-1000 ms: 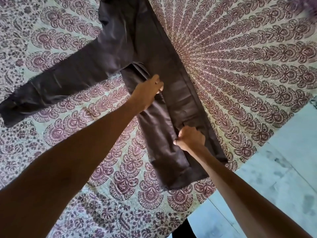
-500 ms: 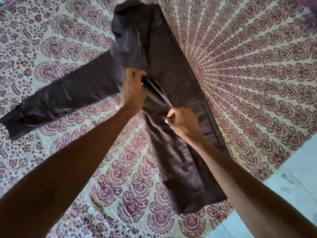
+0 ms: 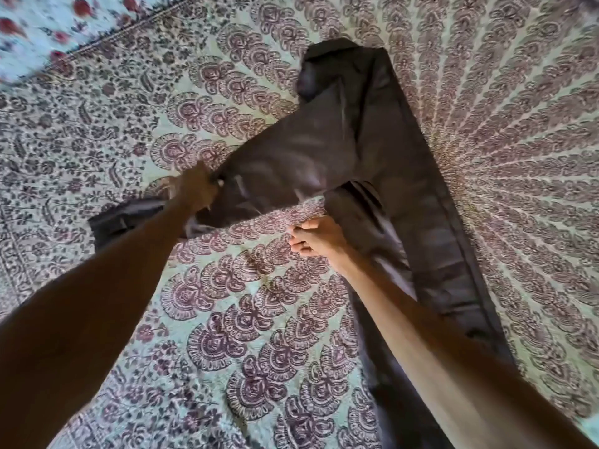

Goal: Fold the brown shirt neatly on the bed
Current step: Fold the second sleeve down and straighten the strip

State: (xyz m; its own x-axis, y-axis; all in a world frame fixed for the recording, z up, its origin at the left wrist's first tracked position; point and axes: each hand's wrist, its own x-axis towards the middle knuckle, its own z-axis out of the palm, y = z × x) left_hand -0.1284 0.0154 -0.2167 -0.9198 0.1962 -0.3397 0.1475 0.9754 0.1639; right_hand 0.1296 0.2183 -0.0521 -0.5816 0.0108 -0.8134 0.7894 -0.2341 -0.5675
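Note:
The brown shirt (image 3: pixel 398 176) lies on the bed, its body folded into a long narrow strip running from the collar at top centre down to the lower right. One sleeve (image 3: pixel 278 170) stretches out to the left. My left hand (image 3: pixel 194 187) grips that sleeve about halfway along, and my forearm hides part of the cuff end. My right hand (image 3: pixel 316 238) rests at the left edge of the folded body just below the armpit, fingers curled; whether it holds cloth is not visible.
The bed is covered by a pale green sheet (image 3: pixel 227 303) printed with maroon paisley fans. Its dark border (image 3: pixel 129 30) runs across the top left, with a red-flowered cloth (image 3: pixel 39 24) beyond it.
My left hand has moved left from the armpit fold to the middle of the sleeve and taken hold of it. My right hand shifted left to the body's edge. The view tilted up.

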